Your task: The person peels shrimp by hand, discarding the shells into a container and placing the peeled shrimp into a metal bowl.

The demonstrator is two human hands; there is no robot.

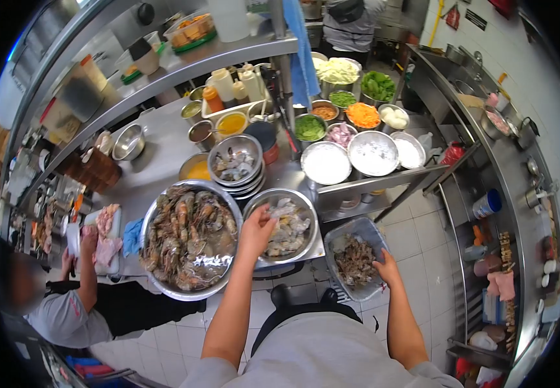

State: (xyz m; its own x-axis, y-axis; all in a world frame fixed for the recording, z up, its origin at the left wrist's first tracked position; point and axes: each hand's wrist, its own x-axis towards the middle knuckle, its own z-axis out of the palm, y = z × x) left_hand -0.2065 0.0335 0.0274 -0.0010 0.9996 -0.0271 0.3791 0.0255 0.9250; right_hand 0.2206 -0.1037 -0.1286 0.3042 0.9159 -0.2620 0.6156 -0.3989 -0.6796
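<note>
My left hand (258, 227) is over the left side of a metal bowl (313, 227) of peeled shrimp (287, 231). Its fingers are curled together, and I cannot make out what is between them. At the right, my right hand (388, 268) grips the edge of a grey plastic bin (356, 226), which contains shrimp shells and heads (355, 262). A large metal basin (156, 284) of whole unpeeled shrimp (189, 226) sits left of my left arm. Behind the peeled shrimp, a smaller bowl (254, 145) with several shrimp tops a stack of bowls.
A co-worker (66, 304) at the left holds a cleaver (73, 240) near raw meat on a cutting board (115, 255). Containers of white powder (326, 163) and chopped vegetables (364, 115) stand ahead right. A metal shelf (196, 57) overhangs the counter. Racks line the right wall.
</note>
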